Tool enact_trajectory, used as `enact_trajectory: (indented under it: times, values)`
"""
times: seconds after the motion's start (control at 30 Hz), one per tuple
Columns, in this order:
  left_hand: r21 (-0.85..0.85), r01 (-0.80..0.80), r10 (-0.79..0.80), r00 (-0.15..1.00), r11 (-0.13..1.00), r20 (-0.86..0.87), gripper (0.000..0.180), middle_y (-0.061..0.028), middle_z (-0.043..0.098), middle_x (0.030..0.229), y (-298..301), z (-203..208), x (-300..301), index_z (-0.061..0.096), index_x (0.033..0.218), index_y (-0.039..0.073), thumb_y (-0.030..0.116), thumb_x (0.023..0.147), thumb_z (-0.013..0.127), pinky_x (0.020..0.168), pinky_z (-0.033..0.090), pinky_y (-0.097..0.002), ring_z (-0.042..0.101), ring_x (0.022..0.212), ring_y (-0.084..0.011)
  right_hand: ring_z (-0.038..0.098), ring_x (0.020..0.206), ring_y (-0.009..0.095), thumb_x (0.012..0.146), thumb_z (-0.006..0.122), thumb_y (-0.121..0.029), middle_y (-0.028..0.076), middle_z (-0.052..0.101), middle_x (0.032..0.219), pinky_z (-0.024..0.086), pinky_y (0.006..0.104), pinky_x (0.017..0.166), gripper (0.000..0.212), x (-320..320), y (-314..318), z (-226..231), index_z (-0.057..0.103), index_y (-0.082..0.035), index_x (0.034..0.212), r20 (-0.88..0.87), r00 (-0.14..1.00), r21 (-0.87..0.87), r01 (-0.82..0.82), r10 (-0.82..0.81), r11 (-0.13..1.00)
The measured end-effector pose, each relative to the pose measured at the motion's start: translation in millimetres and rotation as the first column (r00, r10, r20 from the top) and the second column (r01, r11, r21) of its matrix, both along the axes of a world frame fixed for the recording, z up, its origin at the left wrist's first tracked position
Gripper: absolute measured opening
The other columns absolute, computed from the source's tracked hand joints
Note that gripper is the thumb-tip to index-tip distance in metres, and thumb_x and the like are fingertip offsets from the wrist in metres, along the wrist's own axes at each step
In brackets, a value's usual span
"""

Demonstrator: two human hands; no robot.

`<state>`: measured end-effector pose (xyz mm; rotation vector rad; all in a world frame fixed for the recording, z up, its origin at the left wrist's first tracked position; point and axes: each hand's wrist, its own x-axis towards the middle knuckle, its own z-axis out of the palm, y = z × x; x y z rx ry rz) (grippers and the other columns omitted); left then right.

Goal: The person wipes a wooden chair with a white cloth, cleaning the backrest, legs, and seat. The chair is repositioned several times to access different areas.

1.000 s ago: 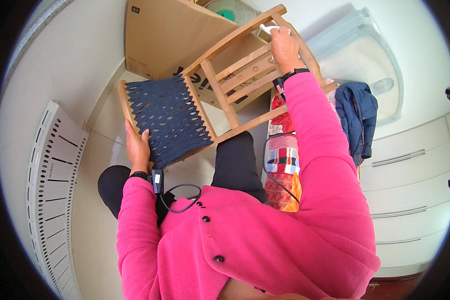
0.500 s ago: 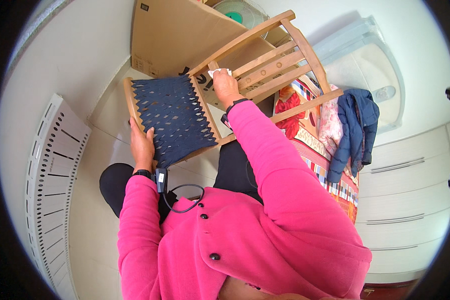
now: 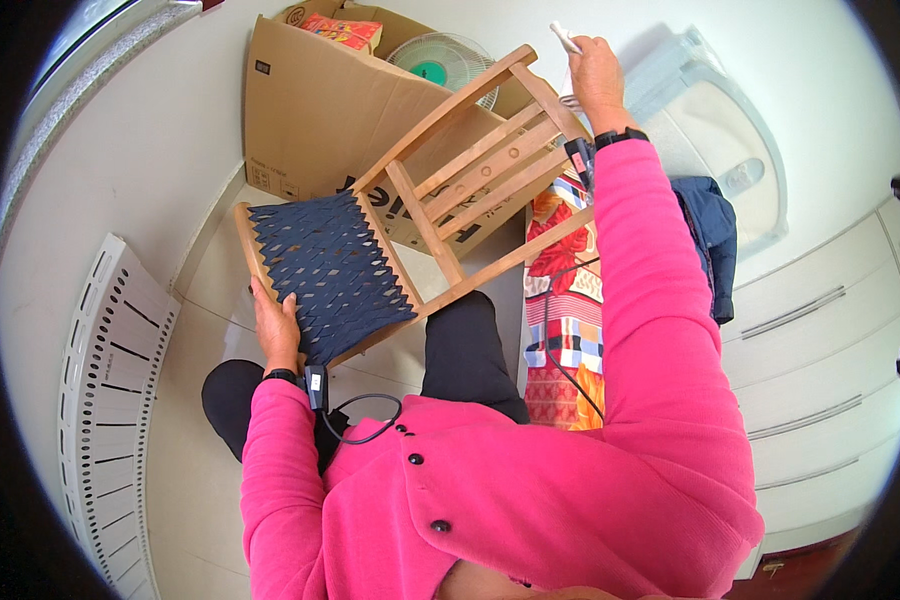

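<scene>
A wooden chair [image 3: 427,222] with a dark blue woven seat [image 3: 335,275] is tilted in front of me, its slatted back pointing up and right. My left hand [image 3: 278,325] is closed on the seat's left edge, thumb over the webbing and fingers partly hidden beneath. Beyond the far end of the chair back, my right hand [image 3: 598,85] is closed around a crumpled white cloth or tissue [image 3: 564,38], which sticks out past the fingers. That hand is near the back's curved top rail; whether it touches the wood I cannot tell.
Behind the chair stands a large open cardboard box [image 3: 315,110] with a fan [image 3: 440,68] in it. A patterned cover [image 3: 565,340] and a blue jacket [image 3: 708,235] lie at the right, near white drawers [image 3: 810,360]. A white slotted panel [image 3: 120,400] runs along the left wall.
My right hand has travelled up and right with the white cloth, from the chair back's lower crossbar to past its top rail. My left hand keeps its hold on the seat edge.
</scene>
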<state>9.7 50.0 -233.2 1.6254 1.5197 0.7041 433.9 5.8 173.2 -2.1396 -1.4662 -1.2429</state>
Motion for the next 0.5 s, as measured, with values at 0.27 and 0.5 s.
enact_trajectory:
  times: [0.27,0.5]
  values:
    - [0.048,-0.001,0.0,1.0,0.999,0.028,0.079,-0.026,0.049,0.14,2,-3,-2,0.021,0.153,0.012,0.018,0.089,0.067,0.102,0.043,-0.0457,0.051,0.124,-0.0429,0.067,0.089,0.034,0.095,0.05,-0.019,0.012,0.062,0.102,0.054,0.0453,0.076,0.021,6,32,-77,0.061,-0.018,0.112,-0.075,0.966,-0.275,0.219,-0.248,0.936]
    - [0.075,0.005,-0.01,0.998,0.997,0.059,0.076,-0.0278,0.048,0.14,1,-7,-1,0.023,0.152,0.009,0.018,0.09,0.067,0.104,0.041,-0.0445,0.051,0.125,-0.0429,0.066,0.085,0.038,0.093,0.05,-0.015,0.016,0.062,0.098,0.054,0.0483,0.074,0.017,2,0,-75,0.061,-0.011,0.106,-0.103,0.973,-0.238,0.176,-0.205,0.955]
